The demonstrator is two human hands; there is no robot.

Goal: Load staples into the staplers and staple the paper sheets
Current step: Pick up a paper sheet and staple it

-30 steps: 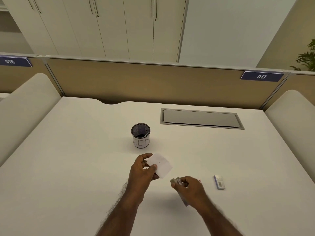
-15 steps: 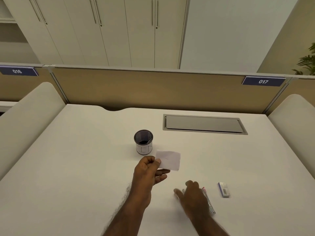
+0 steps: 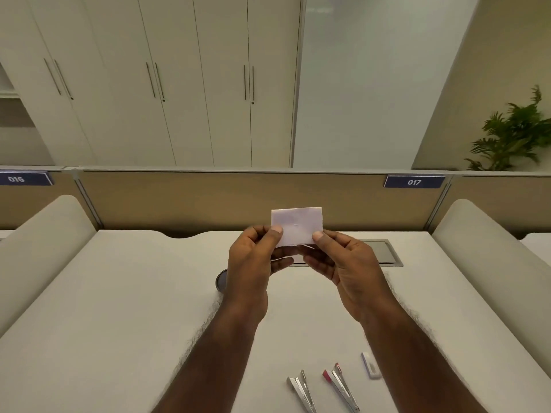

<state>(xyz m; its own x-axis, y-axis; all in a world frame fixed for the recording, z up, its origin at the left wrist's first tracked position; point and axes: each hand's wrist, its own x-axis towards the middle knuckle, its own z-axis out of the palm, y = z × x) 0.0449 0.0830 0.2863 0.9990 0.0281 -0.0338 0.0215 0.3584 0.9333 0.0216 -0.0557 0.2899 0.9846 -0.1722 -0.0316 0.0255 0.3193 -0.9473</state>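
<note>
A small white paper sheet [image 3: 298, 225] is held up in front of me, well above the desk. My left hand [image 3: 253, 257] pinches its left edge and my right hand [image 3: 340, 260] pinches its lower right corner. A small mark, maybe a staple, shows near the paper's middle. Two staplers lie on the white desk [image 3: 119, 308] near its front edge: a silver stapler [image 3: 301, 390] and a stapler with red ends [image 3: 340, 386]. A small white staple box [image 3: 371, 365] lies to their right.
A dark mesh pen cup [image 3: 221, 280] stands mid-desk, mostly hidden behind my left wrist. A grey cable hatch [image 3: 387, 254] sits in the desk behind my hands. A tan partition [image 3: 179, 198] closes the back; padded side panels flank the desk.
My right hand let go of the stapler on the desk and rose to the paper. Both hands lifted the paper higher. The camera tilted up.
</note>
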